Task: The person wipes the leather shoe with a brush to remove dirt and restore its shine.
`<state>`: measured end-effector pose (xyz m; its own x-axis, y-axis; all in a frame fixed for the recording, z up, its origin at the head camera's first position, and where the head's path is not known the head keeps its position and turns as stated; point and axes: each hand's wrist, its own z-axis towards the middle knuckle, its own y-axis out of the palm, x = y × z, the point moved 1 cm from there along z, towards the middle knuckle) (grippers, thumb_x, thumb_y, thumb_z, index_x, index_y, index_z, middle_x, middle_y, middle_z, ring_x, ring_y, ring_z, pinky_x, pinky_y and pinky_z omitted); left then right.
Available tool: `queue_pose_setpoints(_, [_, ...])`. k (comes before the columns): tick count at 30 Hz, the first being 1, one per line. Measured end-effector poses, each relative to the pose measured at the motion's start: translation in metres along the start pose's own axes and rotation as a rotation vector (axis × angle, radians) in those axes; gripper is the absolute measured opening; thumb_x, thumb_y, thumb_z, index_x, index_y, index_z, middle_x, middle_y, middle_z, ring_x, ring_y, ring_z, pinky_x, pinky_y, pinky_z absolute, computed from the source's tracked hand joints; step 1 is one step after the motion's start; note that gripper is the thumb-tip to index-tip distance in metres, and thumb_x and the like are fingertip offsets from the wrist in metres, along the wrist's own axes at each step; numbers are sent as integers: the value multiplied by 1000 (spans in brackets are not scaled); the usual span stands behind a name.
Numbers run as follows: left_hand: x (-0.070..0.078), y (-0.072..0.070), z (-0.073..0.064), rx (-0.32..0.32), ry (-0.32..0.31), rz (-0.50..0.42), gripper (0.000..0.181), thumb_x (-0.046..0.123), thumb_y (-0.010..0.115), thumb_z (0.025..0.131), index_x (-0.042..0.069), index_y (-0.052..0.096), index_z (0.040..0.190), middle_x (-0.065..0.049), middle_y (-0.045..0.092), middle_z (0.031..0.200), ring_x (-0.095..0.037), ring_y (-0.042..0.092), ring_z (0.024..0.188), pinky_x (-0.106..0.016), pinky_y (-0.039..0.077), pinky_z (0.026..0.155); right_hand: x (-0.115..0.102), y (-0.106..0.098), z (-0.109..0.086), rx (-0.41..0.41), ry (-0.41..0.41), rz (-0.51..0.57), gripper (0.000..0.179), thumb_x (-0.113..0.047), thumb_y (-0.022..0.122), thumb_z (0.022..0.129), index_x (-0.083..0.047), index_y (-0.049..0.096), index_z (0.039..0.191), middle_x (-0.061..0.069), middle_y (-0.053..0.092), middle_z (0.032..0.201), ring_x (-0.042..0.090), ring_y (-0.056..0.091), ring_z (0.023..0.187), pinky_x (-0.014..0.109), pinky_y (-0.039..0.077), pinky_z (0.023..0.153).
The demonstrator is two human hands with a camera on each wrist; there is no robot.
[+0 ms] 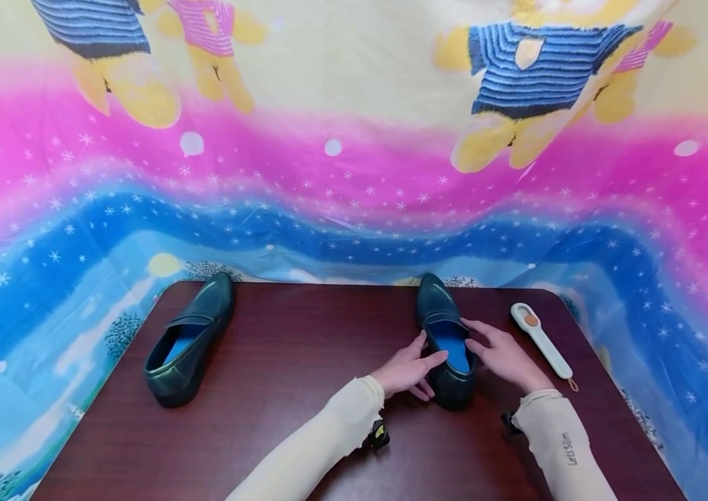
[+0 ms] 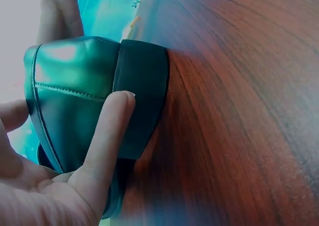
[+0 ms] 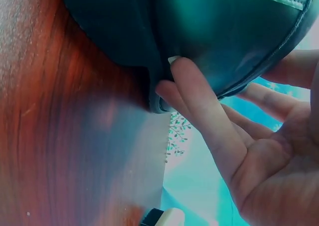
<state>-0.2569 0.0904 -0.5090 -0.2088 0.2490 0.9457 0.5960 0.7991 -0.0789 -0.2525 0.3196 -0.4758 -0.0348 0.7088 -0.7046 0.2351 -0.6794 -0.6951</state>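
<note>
A dark green leather loafer [image 1: 437, 300] with a blue insole [image 1: 452, 346] stands right of the table's middle, toe toward the back edge. My left hand [image 1: 405, 369] holds its left side near the heel, thumb over the opening's rim. In the left wrist view, one finger of it lies along the loafer's heel [image 2: 75, 69]. On the opposite side my right hand [image 1: 507, 356] holds the loafer, thumb at the rim. Its fingers touch the outer side just above the sole in the right wrist view.
The matching loafer [image 1: 213, 303] stands at the table's left, toe away from me. Right of my right hand lies a white long-handled tool [image 1: 548, 346] with a tan round spot and a brown loop. A printed cloth [image 1: 341, 174] hangs behind the dark wooden table [image 1: 304, 327].
</note>
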Motion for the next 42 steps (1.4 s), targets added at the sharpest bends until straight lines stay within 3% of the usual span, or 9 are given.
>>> queue_pose_setpoints(8, [-8, -10, -8, -64, 76, 41, 80, 47, 57, 105, 26, 13, 168, -3, 33, 169, -30, 74, 82, -42, 63, 71, 7, -5, -1, 3, 16, -33, 61, -35, 53, 109, -9, 35, 161, 31, 49, 151, 20, 75, 83, 51, 60, 87])
queue_pose_setpoints(12, [-10, -33, -39, -25, 224, 312, 72, 42, 58, 106, 27, 22, 166, -6, 45, 162, -19, 74, 93, -34, 61, 81, 19, -15, -5, 73, -16, -91, 61, -41, 50, 110, -7, 39, 159, 29, 53, 148, 31, 75, 97, 57, 56, 93])
queue_pose_setpoints(15, [-6, -66, -75, 129, 369, 611, 66, 38, 61, 105, 23, 33, 163, -4, 53, 156, -17, 70, 112, -37, 56, 99, 30, -28, -10, 197, -43, -172, 56, -39, 49, 110, -6, 46, 155, 28, 55, 146, 44, 66, 117, 64, 50, 98])
queue_pose_setpoints(20, [-2, -144, -141, 555, 459, 944, 54, 30, 69, 100, 18, 53, 151, -7, 65, 142, -31, 64, 124, -52, 51, 104, 52, -52, -17, 395, -14, -244, 53, -30, 56, 108, 1, 49, 150, 31, 57, 134, 53, 58, 118, 68, 47, 92])
queue_pose_setpoints(24, [-12, -209, -191, 855, 387, 1092, 41, 27, 70, 98, 10, 64, 135, -16, 71, 125, -39, 65, 111, -60, 52, 88, 75, -67, -20, 441, 55, -277, 60, -33, 56, 107, 6, 44, 150, 38, 49, 135, 57, 50, 117, 73, 41, 91])
queue_pose_setpoints(28, [-34, -251, -230, 1010, 235, 1132, 37, 30, 71, 97, 1, 65, 120, -24, 67, 114, -48, 58, 107, -68, 45, 83, 93, -76, -20, 399, 120, -316, 72, -41, 57, 106, 13, 38, 149, 45, 42, 138, 62, 41, 122, 77, 36, 96])
queue_pose_setpoints(31, [-54, -268, -247, 1011, 118, 1134, 38, 34, 74, 95, 1, 65, 111, -24, 65, 105, -46, 58, 97, -65, 49, 75, 101, -77, -18, 339, 166, -325, 83, -48, 59, 103, 17, 35, 148, 46, 40, 139, 63, 39, 123, 77, 36, 98])
queue_pose_setpoints(34, [-69, -277, -252, 942, 42, 1114, 38, 36, 74, 95, 1, 68, 108, -22, 67, 99, -41, 58, 90, -60, 52, 64, 107, -76, -15, 287, 197, -311, 88, -53, 61, 100, 18, 35, 146, 46, 41, 136, 61, 43, 118, 76, 39, 96])
queue_pose_setpoints(42, [-80, -282, -247, 832, -9, 1104, 30, 30, 73, 97, 1, 65, 100, -4, 50, 63, -23, 48, 63, -38, 39, 48, 125, -73, -5, 247, 228, -309, 80, -45, 67, 98, 20, 41, 137, 43, 52, 122, 51, 54, 100, 65, 47, 84])
